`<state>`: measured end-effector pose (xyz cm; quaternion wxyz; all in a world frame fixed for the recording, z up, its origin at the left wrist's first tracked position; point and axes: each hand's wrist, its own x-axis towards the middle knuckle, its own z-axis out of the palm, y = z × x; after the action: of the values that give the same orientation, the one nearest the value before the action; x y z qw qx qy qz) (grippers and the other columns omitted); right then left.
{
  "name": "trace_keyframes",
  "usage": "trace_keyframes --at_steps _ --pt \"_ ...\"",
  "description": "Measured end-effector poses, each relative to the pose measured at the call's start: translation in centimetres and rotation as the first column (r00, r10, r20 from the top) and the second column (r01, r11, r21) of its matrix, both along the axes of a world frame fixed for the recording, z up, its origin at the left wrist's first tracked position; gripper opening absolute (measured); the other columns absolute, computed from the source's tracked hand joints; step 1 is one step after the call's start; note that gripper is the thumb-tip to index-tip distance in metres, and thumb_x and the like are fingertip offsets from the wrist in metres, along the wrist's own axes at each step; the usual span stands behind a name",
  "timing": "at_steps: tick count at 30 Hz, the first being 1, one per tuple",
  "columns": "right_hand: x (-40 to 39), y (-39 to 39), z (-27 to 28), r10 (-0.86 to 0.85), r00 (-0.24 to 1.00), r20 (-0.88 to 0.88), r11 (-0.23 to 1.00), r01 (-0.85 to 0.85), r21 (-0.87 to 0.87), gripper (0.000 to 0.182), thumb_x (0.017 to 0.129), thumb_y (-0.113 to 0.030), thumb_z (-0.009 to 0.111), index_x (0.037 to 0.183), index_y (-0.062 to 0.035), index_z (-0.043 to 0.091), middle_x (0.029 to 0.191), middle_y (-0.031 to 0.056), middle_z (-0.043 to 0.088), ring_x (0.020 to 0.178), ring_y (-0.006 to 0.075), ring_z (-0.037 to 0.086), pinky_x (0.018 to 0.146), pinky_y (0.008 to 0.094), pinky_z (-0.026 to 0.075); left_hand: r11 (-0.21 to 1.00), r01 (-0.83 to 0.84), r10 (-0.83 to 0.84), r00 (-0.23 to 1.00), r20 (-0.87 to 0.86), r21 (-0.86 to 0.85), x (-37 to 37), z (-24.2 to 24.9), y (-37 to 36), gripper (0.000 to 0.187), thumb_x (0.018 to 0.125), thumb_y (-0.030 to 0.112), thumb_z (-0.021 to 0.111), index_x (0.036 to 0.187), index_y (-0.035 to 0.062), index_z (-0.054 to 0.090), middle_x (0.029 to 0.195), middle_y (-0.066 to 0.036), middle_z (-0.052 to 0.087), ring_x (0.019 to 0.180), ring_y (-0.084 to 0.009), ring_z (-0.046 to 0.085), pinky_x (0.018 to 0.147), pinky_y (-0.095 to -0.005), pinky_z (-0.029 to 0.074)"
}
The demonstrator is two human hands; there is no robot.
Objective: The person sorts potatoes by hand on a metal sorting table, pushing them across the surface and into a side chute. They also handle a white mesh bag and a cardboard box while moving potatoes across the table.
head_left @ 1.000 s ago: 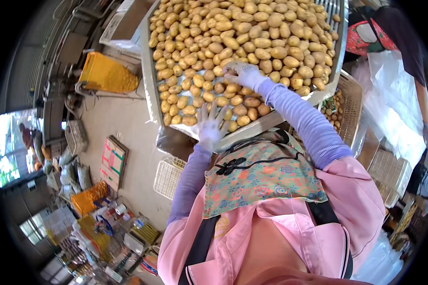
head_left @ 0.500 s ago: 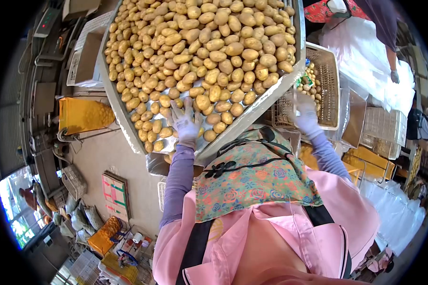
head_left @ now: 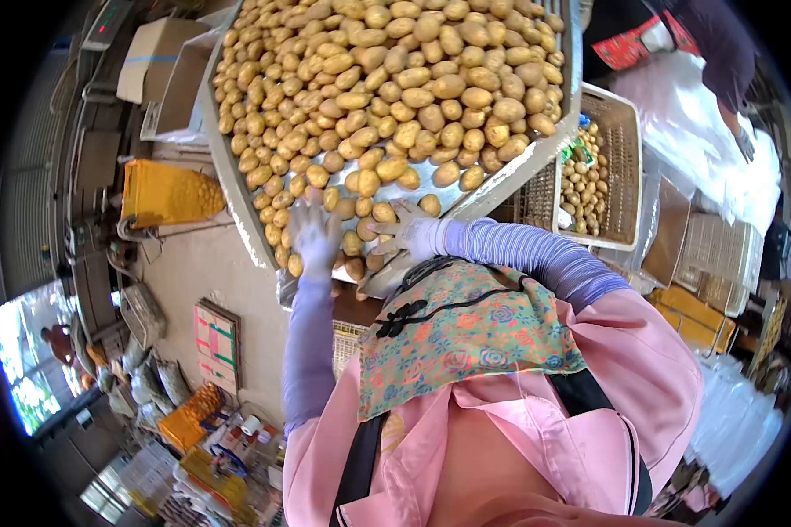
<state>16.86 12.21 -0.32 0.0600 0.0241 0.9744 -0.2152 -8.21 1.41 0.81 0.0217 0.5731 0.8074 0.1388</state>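
Observation:
Many potatoes (head_left: 395,61) lie heaped on a metal tray table (head_left: 518,158) with a pale rim. My left hand (head_left: 315,237), in a light glove, is over the potatoes near the tray's lower left corner, fingers spread and slightly blurred. To its right my right hand (head_left: 413,233), gloved as well, reaches across the front rim with its fingers apart, touching potatoes by the narrow lower end. Several potatoes sit between the two hands. Bare metal shows behind my right hand.
A tan plastic crate (head_left: 624,167) with small potatoes and a green packet stands right of the tray. At the upper right a co-worker's gloved hand (head_left: 744,145) is near white plastic sheeting (head_left: 677,105). Yellow crate (head_left: 167,193) at left; a cardboard box (head_left: 158,61) behind it.
My right hand has moved left from the crate at the right to the tray's front end. My left hand has shifted slightly left. Potatoes near the front have moved, and the view has shifted.

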Motion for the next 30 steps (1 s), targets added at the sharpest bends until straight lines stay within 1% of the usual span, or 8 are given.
trace_keyframes --at_steps 1,2,5,12,19,22,27,30 --pt "-0.9 -0.3 -0.5 0.049 0.999 -0.016 0.997 -0.049 -0.055 0.054 0.093 -0.058 0.062 0.144 -0.0408 0.059 0.166 0.0065 0.038 0.135 0.0587 0.044 0.118 0.07 0.025 0.999 -0.013 0.007 0.985 0.173 0.036 1.0 -0.9 1.6 0.067 0.099 0.044 0.06 0.156 0.0117 0.047 0.151 -0.03 0.05 0.135 -0.0479 0.05 0.112 -0.0601 0.038" --pt "-0.7 0.0 -0.5 0.056 0.986 -0.156 0.998 -0.059 -0.018 0.044 0.092 -0.049 0.065 0.132 -0.031 0.07 0.146 0.0079 0.059 0.129 0.0447 0.057 0.113 0.0606 0.038 0.992 0.036 -0.068 0.959 -0.274 -0.118 1.8 -4.9 2.2 0.067 0.099 0.051 0.058 0.157 0.0201 0.047 0.154 -0.028 0.048 0.13 -0.0519 0.053 0.111 -0.0653 0.036" --pt "1.5 3.4 0.4 0.038 0.866 -0.498 0.982 -0.123 -0.141 0.013 0.088 -0.03 0.072 0.094 -0.019 0.078 0.104 -0.0031 0.076 0.095 0.023 0.07 0.085 0.0433 0.051 0.988 -0.094 0.087 0.994 -0.062 -0.12 6.0 -2.1 1.0 0.066 0.098 0.051 0.06 0.157 0.0243 0.048 0.157 -0.018 0.049 0.139 -0.0514 0.044 0.116 -0.0654 0.029" --pt "3.6 7.2 2.7 -0.154 0.988 0.011 0.98 0.152 0.127 0.059 0.093 -0.063 0.058 0.146 -0.0376 0.06 0.168 0.0074 0.037 0.152 0.0412 0.033 0.125 0.0588 0.018 0.985 0.174 -0.174 0.982 -0.074 -0.014 4.0 -1.4 -8.7 0.062 0.089 0.035 0.068 0.148 0.0189 0.058 0.15 -0.012 0.054 0.133 -0.045 0.05 0.115 -0.0652 0.03" --pt "-2.8 1.7 0.8 -0.128 0.992 -0.016 0.991 0.129 0.046 0.058 0.091 -0.064 0.061 0.143 -0.0382 0.062 0.165 0.006 0.042 0.148 0.0413 0.038 0.125 0.0576 0.018 0.997 -0.059 0.063 0.993 -0.1 0.041 1.1 -3.9 2.4 0.059 0.092 0.04 0.066 0.149 0.0275 0.057 0.155 -0.018 0.047 0.139 -0.0449 0.045 0.117 -0.065 0.028" --pt "-0.8 4.6 -3.5 0.198 0.965 -0.172 0.969 -0.219 -0.112 0.049 0.091 -0.052 0.069 0.136 -0.033 0.067 0.153 0.0032 0.054 0.141 0.0378 0.045 0.119 0.0579 0.031 0.995 -0.053 0.044 0.993 -0.114 -0.079 7.2 -1.8 3.7 0.057 0.093 0.042 0.066 0.148 0.0316 0.057 0.16 -0.018 0.042 0.145 -0.0456 0.039 0.118 -0.065 0.026" --pt "4.5 10.5 6.3 -0.459 0.879 -0.131 0.824 0.476 0.309 0.057 0.094 -0.055 0.059 0.148 -0.0385 0.054 0.164 0.0103 0.04 0.154 0.044 0.029 0.126 0.0591 0.016 0.987 0.131 -0.127 0.99 0.054 -0.094 7.4 -0.9 -5.1 0.055 0.093 0.042 0.068 0.147 0.0343 0.059 0.163 -0.017 0.041 0.149 -0.045 0.035 0.121 -0.0581 0.027" --pt "1.6 10.3 4.1 -0.472 0.881 -0.041 0.828 0.459 0.321 0.058 0.091 -0.064 0.059 0.144 -0.0408 0.06 0.173 0.0098 0.025 0.156 0.05 0.017 0.127 0.0587 0.009 0.975 0.213 -0.214 0.977 -0.017 -0.071 3.9 -1.0 -7.6 0.056 0.092 0.044 0.068 0.146 0.0299 0.059 0.156 -0.02 0.046 0.143 -0.0475 0.042 0.116 -0.0627 0.03"
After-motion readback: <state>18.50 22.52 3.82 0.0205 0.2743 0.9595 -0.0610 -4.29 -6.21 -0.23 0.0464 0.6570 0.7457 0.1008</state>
